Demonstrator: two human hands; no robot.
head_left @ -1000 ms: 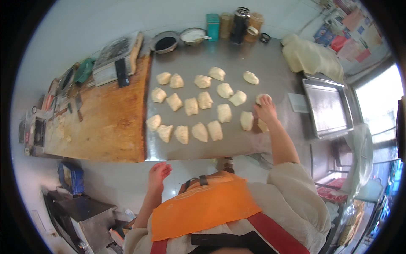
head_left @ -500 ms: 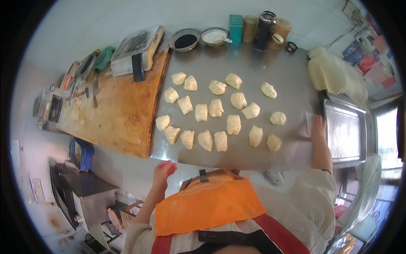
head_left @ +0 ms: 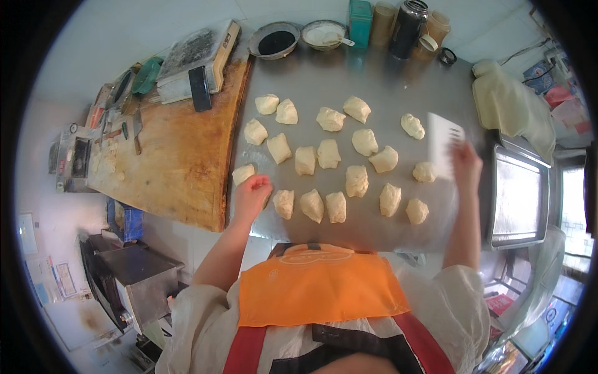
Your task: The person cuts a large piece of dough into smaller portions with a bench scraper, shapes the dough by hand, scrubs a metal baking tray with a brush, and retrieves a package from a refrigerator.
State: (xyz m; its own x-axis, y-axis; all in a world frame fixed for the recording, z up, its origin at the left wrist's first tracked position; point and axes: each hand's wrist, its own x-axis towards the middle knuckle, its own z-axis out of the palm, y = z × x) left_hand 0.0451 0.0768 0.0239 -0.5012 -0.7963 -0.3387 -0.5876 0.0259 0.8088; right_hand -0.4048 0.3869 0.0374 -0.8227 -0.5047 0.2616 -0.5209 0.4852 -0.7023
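Several pale pieces of dough [head_left: 356,181] lie spread over the steel worktop [head_left: 349,230]. My left hand [head_left: 253,194] is at the near left of the group, its fingers closed over a piece of dough that they almost fully hide. Another dough piece [head_left: 243,174] sits just beyond that hand. My right hand [head_left: 466,163] is closed around a white slotted dough scraper [head_left: 441,146], held raised at the right side near two dough pieces.
A wooden board [head_left: 180,149] adjoins on the left, bearing a scale [head_left: 190,65] and a knife [head_left: 137,137]. Bowls of black [head_left: 274,43] and white powder [head_left: 325,34], a green tin [head_left: 360,23] and a dark flask [head_left: 408,28] line the back. A metal tray [head_left: 518,196] stands right.
My left hand has risen from beyond the worktop's near edge onto the dough at left. My right hand has lifted the scraper off the worktop's right side. The view has shifted slightly.
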